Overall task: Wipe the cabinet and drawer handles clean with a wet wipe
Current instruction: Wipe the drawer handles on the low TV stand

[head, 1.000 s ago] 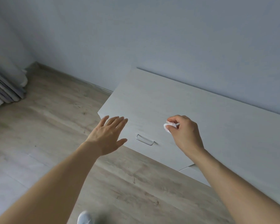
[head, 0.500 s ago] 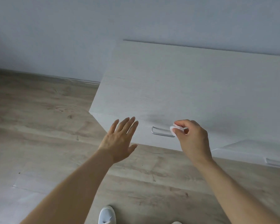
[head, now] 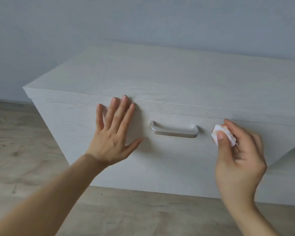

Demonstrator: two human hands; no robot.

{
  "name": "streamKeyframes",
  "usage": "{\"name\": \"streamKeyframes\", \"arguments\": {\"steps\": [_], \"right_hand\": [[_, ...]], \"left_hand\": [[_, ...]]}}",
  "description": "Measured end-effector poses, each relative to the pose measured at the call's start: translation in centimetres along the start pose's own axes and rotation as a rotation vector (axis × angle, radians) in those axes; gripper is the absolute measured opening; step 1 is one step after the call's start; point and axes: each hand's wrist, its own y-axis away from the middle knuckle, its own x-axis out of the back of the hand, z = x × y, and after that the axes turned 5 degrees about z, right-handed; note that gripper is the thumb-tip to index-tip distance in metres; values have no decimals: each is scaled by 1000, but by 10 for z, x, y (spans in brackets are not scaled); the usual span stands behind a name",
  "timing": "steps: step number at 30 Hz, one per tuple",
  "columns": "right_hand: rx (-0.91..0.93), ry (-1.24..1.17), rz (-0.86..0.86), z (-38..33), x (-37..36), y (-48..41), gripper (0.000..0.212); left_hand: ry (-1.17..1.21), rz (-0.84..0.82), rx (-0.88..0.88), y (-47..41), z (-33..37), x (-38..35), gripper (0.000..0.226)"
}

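Observation:
A low white wood-grain cabinet [head: 160, 79] stands against the wall, and its drawer front [head: 169, 159] faces me. A silver bar handle [head: 174, 130] is fixed at the middle of the drawer front. My left hand [head: 113, 133] lies flat on the drawer front just left of the handle, fingers spread and pointing up. My right hand [head: 237, 154] hovers a little to the right of the handle, pinching a small folded white wet wipe [head: 223, 136] between thumb and fingers. The wipe is apart from the handle.
Light wooden floor [head: 24, 159] runs to the left of the cabinet and beneath it. A plain grey-blue wall [head: 143, 23] rises behind. At the right edge a second cabinet section [head: 289, 176] sits lower and further back.
The view has dropped and closed in on the drawer front. My left hand has landed flat on the drawer. My right hand with the wipe has shifted from the handle to its right.

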Motion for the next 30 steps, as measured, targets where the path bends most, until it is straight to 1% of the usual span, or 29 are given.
{"name": "streamKeyframes", "arguments": {"steps": [3, 6, 9, 11, 14, 19, 22, 25, 29, 30], "right_hand": [[-2, -60, 21, 13, -9, 9, 23], [-14, -135, 25, 17, -18, 10, 18], [-3, -181, 31, 15, -24, 10, 19], [-5, -200, 37, 14, -28, 9, 18], [-26, -224, 32, 15, -34, 11, 19], [-29, -244, 59, 22, -36, 23, 20], [4, -230, 94, 22, -33, 25, 19], [-20, -262, 116, 23, -35, 24, 17], [115, -177, 133, 21, -35, 31, 21], [119, -177, 140, 22, -35, 32, 22]], "left_hand": [[-10, 140, 14, -3, 1, -16, 86], [-32, 217, 33, -4, 4, -22, 86], [-54, 263, 48, 2, 13, -28, 85], [-52, 270, 56, 6, 21, -33, 82], [-23, 277, 116, 9, 30, -39, 81], [22, 341, 166, 6, 37, -45, 80], [44, 321, 180, 6, 40, -44, 82], [45, 300, 178, 5, 41, -44, 84], [24, 297, 168, 6, 39, -46, 85], [23, 300, 167, 6, 39, -46, 85]]}}
